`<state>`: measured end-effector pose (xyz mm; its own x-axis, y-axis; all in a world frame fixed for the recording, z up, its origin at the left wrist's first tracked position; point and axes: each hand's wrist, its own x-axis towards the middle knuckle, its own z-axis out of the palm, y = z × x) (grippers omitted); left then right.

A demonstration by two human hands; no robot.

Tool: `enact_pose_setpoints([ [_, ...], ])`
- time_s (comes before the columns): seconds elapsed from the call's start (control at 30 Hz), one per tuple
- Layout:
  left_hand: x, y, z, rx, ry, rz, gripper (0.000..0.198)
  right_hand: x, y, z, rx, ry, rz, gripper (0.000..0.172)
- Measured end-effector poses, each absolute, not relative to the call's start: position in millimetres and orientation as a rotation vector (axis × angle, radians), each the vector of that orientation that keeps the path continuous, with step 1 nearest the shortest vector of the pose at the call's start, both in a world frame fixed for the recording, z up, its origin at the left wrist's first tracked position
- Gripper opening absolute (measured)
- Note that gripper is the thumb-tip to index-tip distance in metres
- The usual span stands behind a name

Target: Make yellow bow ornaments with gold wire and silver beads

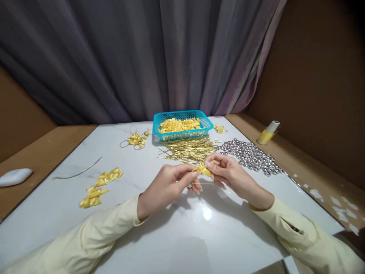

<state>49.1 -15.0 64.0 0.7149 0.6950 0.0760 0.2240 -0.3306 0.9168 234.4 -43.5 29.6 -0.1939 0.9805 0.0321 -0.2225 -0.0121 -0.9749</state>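
Note:
A small yellow ribbon bow [203,169] is pinched between both hands above the middle of the white table [185,236]. My left hand [168,187] is closed, thumb and forefinger gripping the bow's left side. Fingers of my right hand [228,173] close on the right side of the bow. A thin gold wire tie [199,183] runs under the bow between the hands. Just behind them lies a pile of gold wire ties [189,149].
A blue basket [205,122] of yellow ribbon pieces stands at the back centre. Silver beads [252,156] lie heaped to the right. Finished bows [98,186] lie at the left, more [137,139] near the basket. A ribbon spool [268,133] and a white device [14,176] sit on the wooden surround.

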Motion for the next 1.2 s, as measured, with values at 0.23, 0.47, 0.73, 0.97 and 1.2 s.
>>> enact_pose_setpoints([
  [0.23,50.7,-15.4,68.4,1.828,0.784,0.628,0.025,236.6,-42.8,29.3,-0.914,-1.011,1.168,0.019],
  [0.47,48.5,-11.7,63.7,2.023,0.841,0.777,0.020,240.8,-42.6,30.2,-0.678,-0.692,1.697,0.013],
  [0.73,48.0,-10.7,57.5,2.152,0.845,0.953,0.015,230.6,-49.9,31.1,-0.687,-0.822,1.853,0.005],
  [0.97,47.6,-10.8,57.2,2.259,0.894,1.041,0.016,223.2,-51.8,32.6,-0.771,-1.067,1.615,0.008],
  [1.2,48.4,-10.6,54.7,2.410,0.907,1.153,0.016,219.4,-54.5,30.5,-0.777,-1.093,1.630,0.017],
])
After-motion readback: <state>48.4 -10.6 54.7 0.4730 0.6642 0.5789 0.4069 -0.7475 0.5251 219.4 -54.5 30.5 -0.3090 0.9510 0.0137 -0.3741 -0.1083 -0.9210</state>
